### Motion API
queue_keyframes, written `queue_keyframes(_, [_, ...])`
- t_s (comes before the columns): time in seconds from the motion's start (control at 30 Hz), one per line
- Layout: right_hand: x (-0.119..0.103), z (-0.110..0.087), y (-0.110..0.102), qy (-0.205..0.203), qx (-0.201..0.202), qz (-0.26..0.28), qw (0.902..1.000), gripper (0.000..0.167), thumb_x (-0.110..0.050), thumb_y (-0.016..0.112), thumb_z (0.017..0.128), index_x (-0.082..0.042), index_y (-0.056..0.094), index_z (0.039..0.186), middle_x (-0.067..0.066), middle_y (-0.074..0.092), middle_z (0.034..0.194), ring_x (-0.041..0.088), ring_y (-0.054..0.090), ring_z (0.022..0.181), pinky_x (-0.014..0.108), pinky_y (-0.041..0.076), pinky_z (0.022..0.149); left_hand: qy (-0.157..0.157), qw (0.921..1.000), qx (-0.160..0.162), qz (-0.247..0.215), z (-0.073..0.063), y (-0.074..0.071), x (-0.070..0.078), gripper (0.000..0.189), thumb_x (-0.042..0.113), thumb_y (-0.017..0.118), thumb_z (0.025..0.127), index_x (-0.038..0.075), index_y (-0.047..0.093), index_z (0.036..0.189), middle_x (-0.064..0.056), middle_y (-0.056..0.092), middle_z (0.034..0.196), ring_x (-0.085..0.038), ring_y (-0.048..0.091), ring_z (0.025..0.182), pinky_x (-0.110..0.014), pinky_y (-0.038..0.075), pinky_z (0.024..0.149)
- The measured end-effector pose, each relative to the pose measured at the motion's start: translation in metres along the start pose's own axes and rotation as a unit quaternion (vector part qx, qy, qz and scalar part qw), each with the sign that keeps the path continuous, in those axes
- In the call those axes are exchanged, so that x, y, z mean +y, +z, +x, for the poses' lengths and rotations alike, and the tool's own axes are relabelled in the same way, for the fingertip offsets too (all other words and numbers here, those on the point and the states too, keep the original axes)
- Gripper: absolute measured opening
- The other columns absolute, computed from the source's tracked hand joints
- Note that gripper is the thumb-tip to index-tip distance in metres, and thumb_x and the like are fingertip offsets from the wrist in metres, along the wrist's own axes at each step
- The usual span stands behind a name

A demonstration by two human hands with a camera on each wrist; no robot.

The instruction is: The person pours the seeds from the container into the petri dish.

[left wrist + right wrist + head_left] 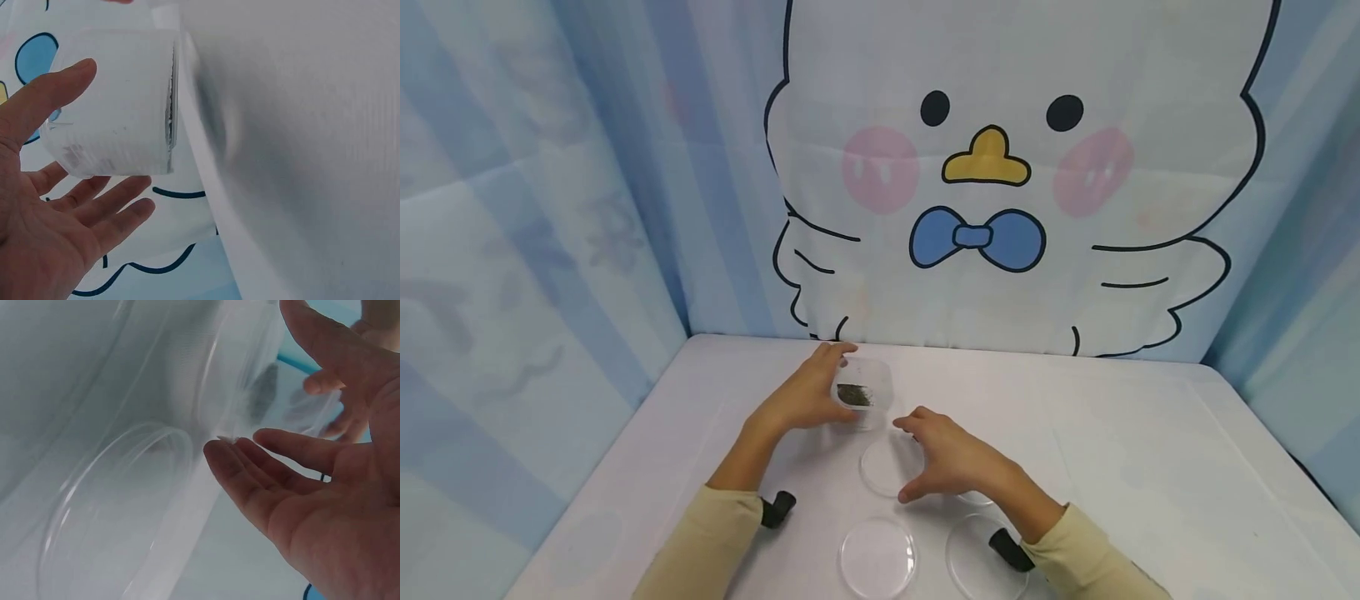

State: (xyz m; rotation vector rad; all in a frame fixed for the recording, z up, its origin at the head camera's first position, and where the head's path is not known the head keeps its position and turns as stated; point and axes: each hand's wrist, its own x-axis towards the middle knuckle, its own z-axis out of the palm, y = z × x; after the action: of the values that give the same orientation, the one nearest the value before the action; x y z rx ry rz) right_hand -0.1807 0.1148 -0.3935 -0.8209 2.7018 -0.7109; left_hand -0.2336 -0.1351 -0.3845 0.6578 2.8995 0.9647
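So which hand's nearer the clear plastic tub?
Left. Left hand holds the clear plastic tub from its left side; right hand is apart, below and right of it in the head view.

The table (1150,467) in front of me is white, its far corners rounded. Four clear round dishes (877,557) lie on it: two side by side at the front, one beyond them, one mostly hidden behind the right hand (951,454). I can't tell whether the clear tub (882,387) touches it.
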Motion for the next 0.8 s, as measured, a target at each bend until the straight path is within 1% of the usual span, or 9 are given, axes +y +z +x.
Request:
queue_keyframes(0.13, [0.002,0.004,0.004,-0.004,-0.011,-0.020,0.9997,0.089,-0.027,0.099,0.066,0.004,0.060,0.140,0.016,0.061,0.127,0.031,0.061,0.115,0.049,0.052,0.102,0.006,1.0000,0.007,0.001,-0.005,-0.006,0.001,0.098,0.018,0.094,0.074,0.007,0.039,0.155,-0.019,0.049,0.140,-0.037,0.056,0.131,-0.054,0.050,0.108])
queue_keyframes(0.23, [0.003,0.005,0.007,-0.009,-0.015,-0.034,0.9993,0.087,-0.029,0.099,0.067,0.005,0.061,0.138,0.016,0.062,0.125,0.030,0.061,0.112,0.047,0.052,0.100,0.006,0.9999,0.008,0.005,-0.008,-0.011,0.004,0.097,0.018,0.094,0.074,0.008,0.041,0.153,-0.018,0.048,0.136,-0.036,0.057,0.126,-0.052,0.051,0.106])
queue_keyframes(0.33, [0.003,0.006,0.007,-0.012,-0.013,-0.044,0.9989,0.085,-0.030,0.098,0.068,0.004,0.062,0.136,0.014,0.062,0.122,0.028,0.061,0.108,0.045,0.053,0.097,0.009,0.9999,0.005,0.007,-0.011,-0.015,0.007,0.095,0.017,0.094,0.073,0.010,0.042,0.152,-0.017,0.047,0.137,-0.033,0.057,0.123,-0.051,0.052,0.104])
queue_keyframes(0.5, [0.002,0.007,0.007,-0.012,-0.007,-0.044,0.9989,0.082,-0.030,0.099,0.068,0.004,0.064,0.133,0.013,0.063,0.118,0.025,0.061,0.104,0.044,0.053,0.094,0.017,0.9997,-0.001,0.019,-0.016,-0.018,0.011,0.093,0.015,0.095,0.072,0.012,0.044,0.151,-0.014,0.047,0.135,-0.030,0.057,0.119,-0.048,0.053,0.102])
queue_keyframes(0.63, [0.002,0.010,0.007,-0.005,-0.008,-0.037,0.9993,0.080,-0.029,0.099,0.067,0.004,0.065,0.131,0.013,0.063,0.117,0.025,0.060,0.105,0.044,0.053,0.093,0.022,0.9991,-0.006,0.035,-0.022,-0.017,0.016,0.095,0.014,0.096,0.071,0.014,0.046,0.151,-0.012,0.047,0.133,-0.028,0.056,0.117,-0.046,0.055,0.099])
queue_keyframes(0.7, [0.001,0.010,0.007,-0.001,-0.007,-0.033,0.9994,0.079,-0.029,0.099,0.066,0.004,0.066,0.130,0.013,0.063,0.116,0.026,0.060,0.105,0.044,0.053,0.093,0.033,0.9984,-0.004,0.045,-0.025,-0.017,0.018,0.095,0.014,0.096,0.070,0.013,0.045,0.151,-0.012,0.047,0.134,-0.029,0.055,0.119,-0.047,0.055,0.099])
queue_keyframes(0.8, [0.001,0.012,0.006,0.006,-0.004,-0.027,0.9996,0.078,-0.028,0.100,0.065,0.003,0.067,0.129,0.013,0.064,0.114,0.027,0.060,0.106,0.045,0.053,0.094,0.052,0.9967,0.008,0.062,-0.027,-0.018,0.021,0.095,0.013,0.096,0.070,0.012,0.046,0.150,-0.013,0.047,0.135,-0.030,0.054,0.121,-0.047,0.055,0.099])
